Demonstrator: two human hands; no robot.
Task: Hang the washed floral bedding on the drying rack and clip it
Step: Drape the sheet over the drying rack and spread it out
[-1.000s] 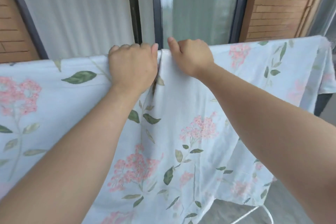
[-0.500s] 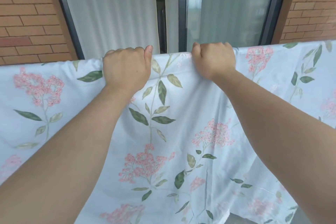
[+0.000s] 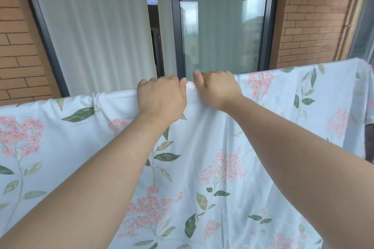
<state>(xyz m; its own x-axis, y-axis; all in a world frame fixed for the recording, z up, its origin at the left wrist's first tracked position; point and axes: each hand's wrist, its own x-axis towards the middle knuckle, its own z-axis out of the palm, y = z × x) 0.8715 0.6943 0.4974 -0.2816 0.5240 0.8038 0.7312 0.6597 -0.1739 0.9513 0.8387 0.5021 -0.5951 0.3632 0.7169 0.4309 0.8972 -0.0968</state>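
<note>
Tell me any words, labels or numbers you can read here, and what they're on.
None: nothing here can be read. The floral bedding carries only pink flowers and green leaves; the brick wall and the glass door bear no writing.

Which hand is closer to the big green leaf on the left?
Left. The left hand grips the sheet just right of the leaf; the right hand is farther right.
</note>
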